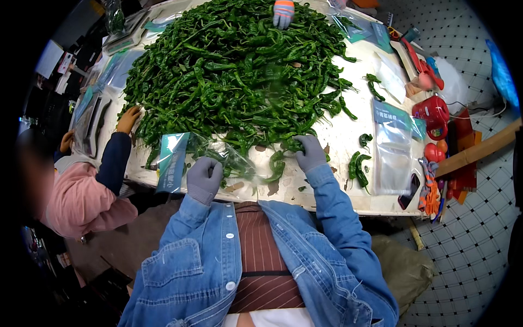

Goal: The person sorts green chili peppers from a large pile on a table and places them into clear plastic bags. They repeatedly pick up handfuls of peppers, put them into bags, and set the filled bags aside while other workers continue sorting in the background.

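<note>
A large heap of wrinkled green peppers (212, 81) covers the middle of the white table (343, 135). My left hand (204, 175), in a grey knit glove, grips a clear plastic bag (239, 161) with a teal printed band. The bag lies at the near edge of the heap, with some peppers in or under it; the clear film makes it hard to tell which. My right hand (311, 153), also gloved, is at the heap's near right edge, its thumb and fingers around a green pepper (292, 144). One curved pepper (277, 166) lies between my hands.
A flat stack of printed bags (393, 151) lies at right, near loose peppers (359, 169) and a phone (408, 192). A red plastic jug (432, 115) stands beyond. At left a person's bare hand (129, 119) touches the heap; another person's gloved hand (283, 14) reaches in from across.
</note>
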A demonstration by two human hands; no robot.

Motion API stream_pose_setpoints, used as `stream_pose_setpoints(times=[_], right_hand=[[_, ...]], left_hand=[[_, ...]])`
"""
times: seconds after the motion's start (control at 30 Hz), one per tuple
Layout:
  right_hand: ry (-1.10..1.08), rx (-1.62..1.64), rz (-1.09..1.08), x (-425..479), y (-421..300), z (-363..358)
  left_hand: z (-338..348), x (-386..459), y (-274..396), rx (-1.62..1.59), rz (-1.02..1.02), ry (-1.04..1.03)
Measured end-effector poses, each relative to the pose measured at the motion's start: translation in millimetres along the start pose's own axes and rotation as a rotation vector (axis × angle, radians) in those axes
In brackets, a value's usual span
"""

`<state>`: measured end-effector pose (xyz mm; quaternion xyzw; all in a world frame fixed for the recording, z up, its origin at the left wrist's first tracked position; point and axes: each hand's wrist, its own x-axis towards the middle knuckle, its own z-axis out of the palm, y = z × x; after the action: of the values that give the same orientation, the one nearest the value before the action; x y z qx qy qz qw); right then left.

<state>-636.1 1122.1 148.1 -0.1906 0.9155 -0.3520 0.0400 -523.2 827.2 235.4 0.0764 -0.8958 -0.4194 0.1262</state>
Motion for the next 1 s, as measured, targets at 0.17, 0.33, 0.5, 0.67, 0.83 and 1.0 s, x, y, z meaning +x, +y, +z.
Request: stream_pose_setpoints(times=[0.17,0.33,0.5,0.67,0.83,1.0], right_hand=[[-0.371,-0.012,-0.422,-9,-22,4],[-0.530,-0.401,-0.451,-11,-45,19],[-0.459,-0.254,-0.296,-11,-32,15],[-0.401,-0.241,-0.240,-24,-17,20],[-0.386,-0.280,-0.102,-32,-25,6],[-0.385,-0.555,-0.534,-40,-41,-9]], left_hand=[[-2,-3,-2,-0.042,-0.055,-0.016],[-4,-4,0,-0.005,-0.023,-0.001],[-1,-4,1,-0.010,-0.065,-0.032],[6,-7,-1,-0.075,-0.094,-0.075],[10,-9,-1,-0.074,-0.087,-0.100],[9,-8,1,-0.066,-0.116,-0.121]])
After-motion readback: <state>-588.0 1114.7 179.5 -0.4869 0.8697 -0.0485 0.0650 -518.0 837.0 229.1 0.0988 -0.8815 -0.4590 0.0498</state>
